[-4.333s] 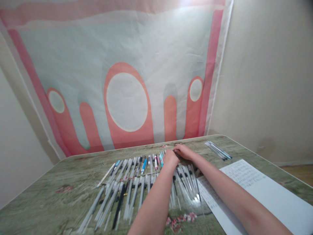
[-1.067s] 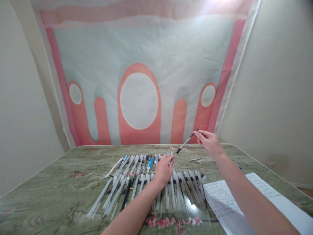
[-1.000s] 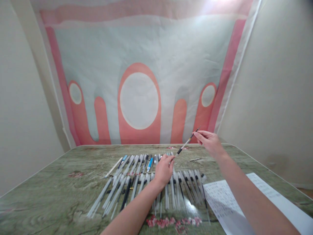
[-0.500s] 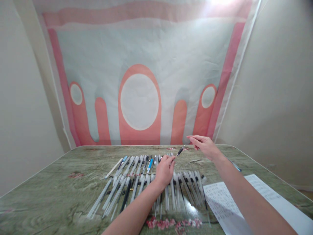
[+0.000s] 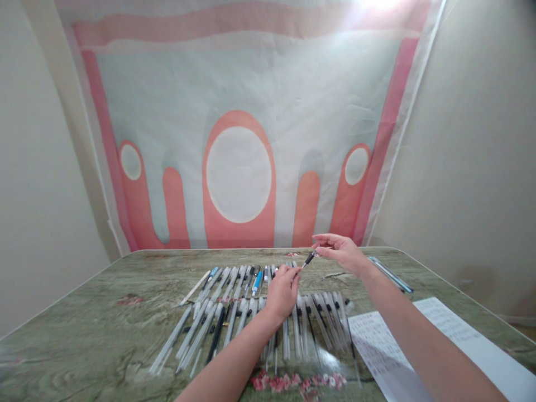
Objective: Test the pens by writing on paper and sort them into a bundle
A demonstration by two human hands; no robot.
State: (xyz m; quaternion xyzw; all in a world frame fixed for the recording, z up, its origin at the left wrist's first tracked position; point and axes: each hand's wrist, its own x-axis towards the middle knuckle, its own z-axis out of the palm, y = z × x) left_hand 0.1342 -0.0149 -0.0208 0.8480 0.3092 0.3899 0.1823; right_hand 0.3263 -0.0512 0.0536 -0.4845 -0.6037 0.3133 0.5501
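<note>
Clock centred on the left hand, 12 toward the wall hanging. Standing here, nearest first: table (image 5: 104, 329) with a wood-look top, pink blossom print (image 5: 298, 382) at about 6 o'clock, glare spot just above it. Then the near row of pens (image 5: 296, 330), running from 8 round to 4, mostly clear barrels with black parts, thin rods among them; one black pen (image 5: 215, 335) at about 8. Left forearm crosses over this row and hides some of it. Paper (image 5: 379, 338) with rows of small marks at about 4; right forearm lies across the view of it, can't tell if one sheet or two.

Left hand (image 5: 282, 288) at the centre, right at the pen rows, fingers closed round a pen with a dark grip (image 5: 309, 259). That pen is tilted up, tip pointing between 1 and 2. Right hand (image 5: 341, 251) at 2, fingers bent, thumb and fingertips right at the tip; can't tell if it's pinching anything.

Far row of pens (image 5: 221, 283) at about 9, white stick (image 5: 195, 288) at its left end, blue pen (image 5: 257, 283) close to the left hand. Loose bunch of pens (image 5: 392, 274) at 3, beyond the right forearm. Back at 12: pink and pale wall hanging (image 5: 251, 78).
</note>
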